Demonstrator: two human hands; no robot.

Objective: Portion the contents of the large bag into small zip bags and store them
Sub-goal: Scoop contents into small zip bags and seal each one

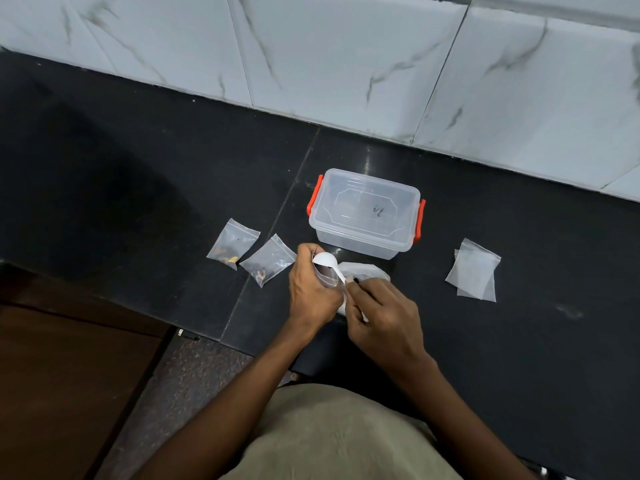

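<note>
We judge the small zip bag (327, 276) light and limp: left hand (311, 289) grips its mouth, right hand (381, 317) at three o'clock pinches the spoon (327, 263).

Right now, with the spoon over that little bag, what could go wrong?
The left hand holds the small zip bag off the counter, so the white spoon in the right hand could miss its narrow mouth and spill. The large bag lies right beneath both hands and might get knocked. The storage box looks lidded, so storing needs a free hand.
</note>
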